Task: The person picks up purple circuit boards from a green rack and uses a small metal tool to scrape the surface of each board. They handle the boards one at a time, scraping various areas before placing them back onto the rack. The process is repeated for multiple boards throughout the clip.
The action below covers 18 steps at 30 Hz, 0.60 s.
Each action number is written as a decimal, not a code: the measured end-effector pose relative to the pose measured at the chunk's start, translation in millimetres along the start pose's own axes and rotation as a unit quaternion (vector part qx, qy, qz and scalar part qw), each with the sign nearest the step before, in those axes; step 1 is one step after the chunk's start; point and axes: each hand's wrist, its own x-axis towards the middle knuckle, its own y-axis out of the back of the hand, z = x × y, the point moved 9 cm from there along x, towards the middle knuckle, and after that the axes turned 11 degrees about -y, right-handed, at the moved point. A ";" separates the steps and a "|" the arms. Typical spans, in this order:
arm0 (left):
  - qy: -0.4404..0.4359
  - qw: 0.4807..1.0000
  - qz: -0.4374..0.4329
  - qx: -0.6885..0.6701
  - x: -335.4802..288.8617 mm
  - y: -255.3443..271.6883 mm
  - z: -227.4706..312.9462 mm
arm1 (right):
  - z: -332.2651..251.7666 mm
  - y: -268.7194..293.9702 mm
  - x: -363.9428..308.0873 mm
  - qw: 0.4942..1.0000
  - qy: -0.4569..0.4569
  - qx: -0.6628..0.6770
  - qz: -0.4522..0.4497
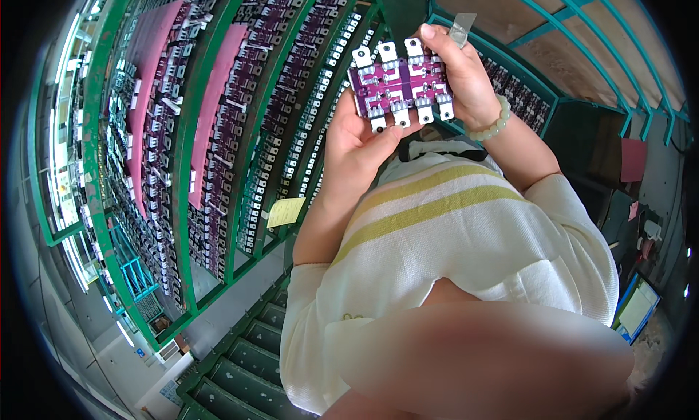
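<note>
Both my hands hold a purple circuit board (406, 83) in front of my chest. White metal tabs with round holes stick out along its two long edges, and small silvery parts sit on its face. My left hand (358, 137) is closed on the board's lower left corner, its thumb by the lower tabs. At the right end, my right hand (466, 74) grips the board, its fingers mostly hidden behind it. A small grey, see-through strip (462, 29) shows just beyond the right thumb; I cannot tell whether that hand holds it.
To the left, a green metal rack (191, 165) carries rows of similar boards, with pink strips (218, 114) among them. A yellow paper tag (286, 212) hangs by my left forearm. Green steps or slats (251, 354) lie below. A teal frame (582, 41) stands upper right.
</note>
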 end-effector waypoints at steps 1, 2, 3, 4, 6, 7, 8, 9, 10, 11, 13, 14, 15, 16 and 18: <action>-0.009 1.000 0.007 0.001 -0.2 0.0 0.6 | -2.8 -0.9 -1.3 1.000 0.013 -0.013 -0.005; -0.019 1.000 0.014 0.001 -0.3 0.3 0.6 | -5.9 -2.3 -3.3 0.999 0.026 -0.026 -0.010; -0.028 0.999 0.021 0.002 -0.1 1.3 1.4 | -9.0 -3.1 -4.7 0.998 0.039 -0.039 -0.015; -0.029 0.999 0.015 0.009 -0.4 0.6 1.7 | -10.9 -2.9 -5.1 0.998 0.050 -0.043 -0.024; -0.032 0.999 0.002 0.023 -0.1 0.0 2.8 | -14.4 -1.0 -4.7 0.995 0.074 -0.050 -0.041; -0.032 0.999 0.001 0.024 0.4 0.2 3.1 | -17.3 -0.1 -5.6 0.993 0.089 -0.066 -0.049; -0.037 0.999 0.003 0.022 1.2 -0.3 4.9 | -14.5 5.0 -3.4 0.995 0.074 -0.053 -0.051; -0.043 0.999 0.005 0.019 1.8 -0.8 6.7 | -10.9 10.6 -0.6 0.996 0.059 -0.040 -0.053; -0.048 0.999 0.008 0.016 2.2 -1.4 7.8 | -7.2 14.3 1.3 0.997 0.044 -0.028 -0.055; -0.055 0.998 0.012 0.017 2.3 0.0 8.1 | -6.2 15.4 1.2 0.998 0.044 -0.006 -0.053; -0.060 0.998 0.012 0.018 2.8 0.6 9.1 | -2.0 18.2 0.4 0.998 0.033 0.018 -0.042; -0.062 0.998 0.013 0.019 3.3 1.4 9.6 | 0.1 19.0 -1.3 0.999 0.021 0.019 -0.033; -0.064 0.997 0.007 0.035 3.5 3.5 8.6 | -1.7 13.5 -5.1 0.998 0.005 0.010 -0.055; -0.063 0.997 0.010 0.033 3.4 4.3 8.5 | -1.8 12.9 -6.9 0.998 0.005 0.002 -0.066; -0.062 0.998 0.016 0.028 3.9 5.8 8.1 | -1.4 12.0 -9.3 0.996 0.006 -0.014 -0.088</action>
